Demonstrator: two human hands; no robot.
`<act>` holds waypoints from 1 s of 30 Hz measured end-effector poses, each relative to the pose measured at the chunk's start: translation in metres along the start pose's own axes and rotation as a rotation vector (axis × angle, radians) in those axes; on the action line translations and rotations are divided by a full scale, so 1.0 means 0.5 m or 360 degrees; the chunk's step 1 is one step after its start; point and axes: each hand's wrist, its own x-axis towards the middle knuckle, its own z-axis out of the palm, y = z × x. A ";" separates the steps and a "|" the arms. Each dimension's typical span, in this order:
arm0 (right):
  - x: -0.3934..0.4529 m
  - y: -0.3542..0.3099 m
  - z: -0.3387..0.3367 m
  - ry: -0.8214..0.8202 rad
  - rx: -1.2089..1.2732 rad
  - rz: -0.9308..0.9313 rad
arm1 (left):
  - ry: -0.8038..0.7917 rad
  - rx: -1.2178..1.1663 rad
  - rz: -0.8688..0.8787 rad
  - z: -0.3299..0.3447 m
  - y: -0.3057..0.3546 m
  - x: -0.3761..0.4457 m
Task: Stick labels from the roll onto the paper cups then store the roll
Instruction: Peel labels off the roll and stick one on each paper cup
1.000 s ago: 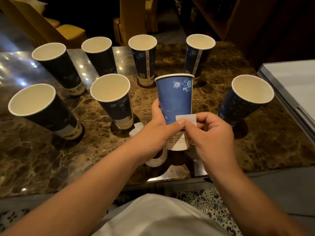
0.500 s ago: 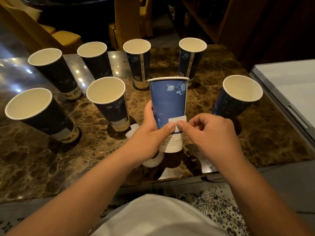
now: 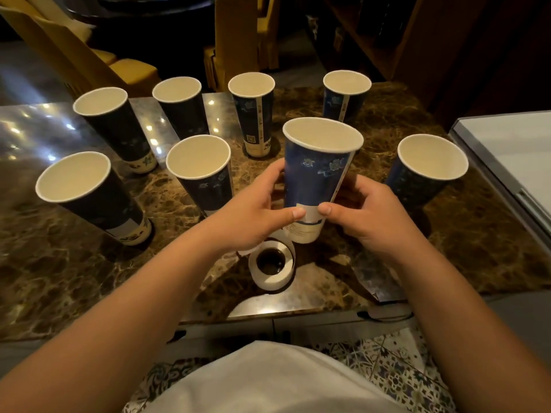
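Observation:
I hold a blue paper cup (image 3: 316, 177) upright in front of me, tilted slightly toward me. My left hand (image 3: 253, 213) wraps its left side and my right hand (image 3: 369, 213) wraps its right side. Both thumbs press a small white label (image 3: 310, 212) low on the cup's wall. The white label roll (image 3: 272, 265) lies flat on the marble table (image 3: 59, 263) just below the cup, near the front edge, with a loose strip curling from it under my left hand.
Several other blue paper cups stand in an arc on the table, such as the near-left cup (image 3: 89, 192), middle cup (image 3: 202, 171) and right cup (image 3: 426, 168). A grey-rimmed white box (image 3: 512, 156) sits at the right. Yellow chairs (image 3: 128, 70) stand behind.
The cup has tipped toward me, so its mouth shows. My right hand went from pinching the label onto the cup to wrapping the cup, thumb on the label.

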 end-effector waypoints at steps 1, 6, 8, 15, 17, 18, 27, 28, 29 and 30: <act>0.008 0.003 0.002 0.0024 -0.0032 0.0001 | 0.0044 0.0087 -0.0005 0.000 0.000 0.008; 0.047 0.024 0.021 0.0206 -0.0395 -0.0045 | 0.0309 0.0334 -0.0061 0.014 -0.017 0.045; 0.060 0.035 0.027 0.0215 -0.0510 -0.0046 | 0.0351 0.0394 -0.0068 0.015 -0.026 0.057; 0.076 0.055 0.030 0.0182 -0.0712 -0.0040 | 0.0396 0.0474 -0.0190 0.015 -0.044 0.073; 0.078 0.059 0.030 0.0183 -0.0717 0.0001 | 0.0379 0.0494 -0.0197 0.014 -0.044 0.074; 0.079 0.060 0.029 0.0176 -0.0722 0.0001 | 0.0362 0.0495 -0.0203 0.014 -0.043 0.073; 0.058 0.065 0.031 0.0142 -0.0782 0.0085 | 0.0481 0.0674 -0.0096 0.010 -0.026 -0.019; 0.045 0.065 0.034 0.0198 -0.0799 0.0094 | 0.0502 0.0699 -0.0083 0.011 -0.028 -0.036; 0.029 0.065 0.037 0.0273 -0.0785 0.0083 | 0.0527 0.0717 -0.0067 0.013 -0.032 -0.054; 0.010 0.066 0.042 0.0340 -0.0738 0.0043 | 0.0554 0.0725 -0.0053 0.015 -0.037 -0.073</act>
